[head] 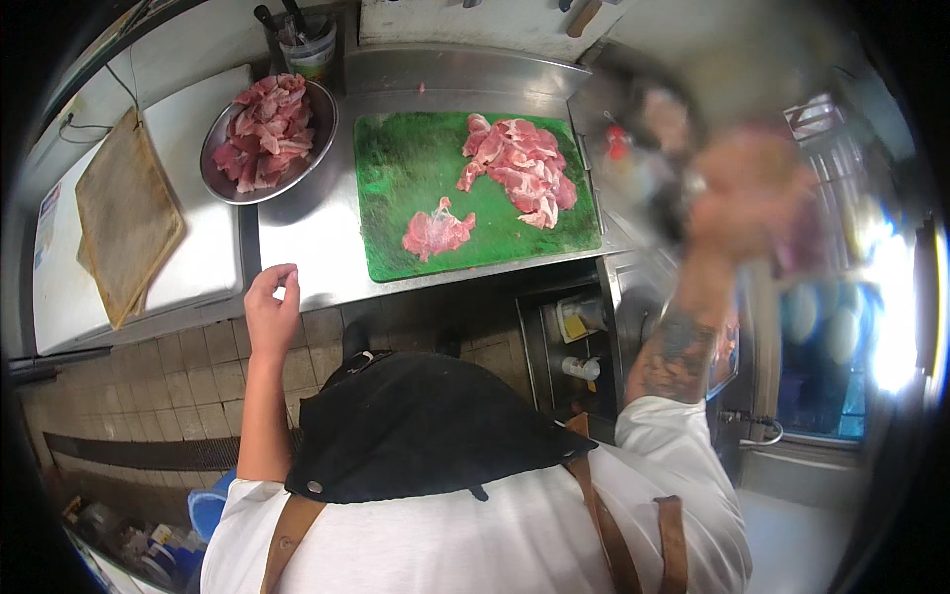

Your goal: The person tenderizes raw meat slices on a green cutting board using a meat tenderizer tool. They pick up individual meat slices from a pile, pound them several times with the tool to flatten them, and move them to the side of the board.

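Observation:
My left hand (272,308) hangs just in front of the steel counter's edge, fingers curled in towards the thumb, with nothing visible in it. My right hand (749,193) is stretched out to the right of the counter. A blur covers it, so its fingers and anything in them cannot be made out. Before me lies a green cutting board (401,160). On its right half sits a pile of raw meat pieces (523,163), and one separate piece of raw meat (439,229) rests near the front edge. A steel bowl (326,141) at the left holds more raw meat (267,134).
Two worn, flat boards (130,215) lie on a white surface at the left. Behind the bowl stands a plastic tub (308,52) with dark-handled tools. A knife handle (585,18) shows on the back wall. Below the counter is an open shelf with a white bottle (580,367).

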`<action>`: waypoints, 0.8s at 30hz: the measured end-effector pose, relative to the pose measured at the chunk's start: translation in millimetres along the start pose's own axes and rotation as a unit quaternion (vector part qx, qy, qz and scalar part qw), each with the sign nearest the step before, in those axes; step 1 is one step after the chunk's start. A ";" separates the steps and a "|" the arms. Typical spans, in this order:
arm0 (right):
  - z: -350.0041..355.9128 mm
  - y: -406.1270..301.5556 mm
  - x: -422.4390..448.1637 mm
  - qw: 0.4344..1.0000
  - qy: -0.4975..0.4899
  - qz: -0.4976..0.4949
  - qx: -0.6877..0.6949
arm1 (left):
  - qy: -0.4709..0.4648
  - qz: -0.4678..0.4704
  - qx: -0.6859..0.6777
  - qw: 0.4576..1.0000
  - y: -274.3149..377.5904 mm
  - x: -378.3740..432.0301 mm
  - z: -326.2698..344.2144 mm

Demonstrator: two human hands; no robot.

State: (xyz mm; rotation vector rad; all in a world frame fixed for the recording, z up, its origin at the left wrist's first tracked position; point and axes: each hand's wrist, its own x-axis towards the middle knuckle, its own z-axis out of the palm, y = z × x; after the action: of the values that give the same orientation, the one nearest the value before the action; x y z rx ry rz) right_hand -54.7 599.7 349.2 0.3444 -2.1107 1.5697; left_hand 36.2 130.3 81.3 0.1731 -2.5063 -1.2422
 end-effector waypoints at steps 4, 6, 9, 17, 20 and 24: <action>33.0 113.8 -92.7 0.881 0.290 -0.070 0.368 | -0.010 -0.036 -0.009 0.999 40.1 -10.2 30.1; 63.9 202.0 -217.6 0.963 0.006 0.257 -0.082 | 0.002 -0.035 -0.009 0.999 39.3 -18.4 49.5; 64.3 223.9 -250.6 0.930 -0.150 0.286 -0.176 | -0.009 -0.068 0.033 0.997 35.0 -30.7 96.8; -123.9 128.3 -92.4 0.870 0.176 0.198 0.416 | -0.003 0.103 0.290 0.951 134.9 -25.3 303.3; -184.3 161.5 -163.6 0.902 0.188 0.229 0.314 | -0.108 0.118 0.231 0.960 138.3 -5.8 333.1; -193.1 163.6 -301.1 0.847 0.272 0.433 0.146 | -0.189 0.211 0.205 0.937 102.4 23.7 310.8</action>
State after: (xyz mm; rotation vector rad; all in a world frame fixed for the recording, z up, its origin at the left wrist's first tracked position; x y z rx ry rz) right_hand 168.6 808.2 101.3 -1.0032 -1.6075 2.1216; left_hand -90.9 419.7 -6.4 -0.5337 -2.8867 -0.6150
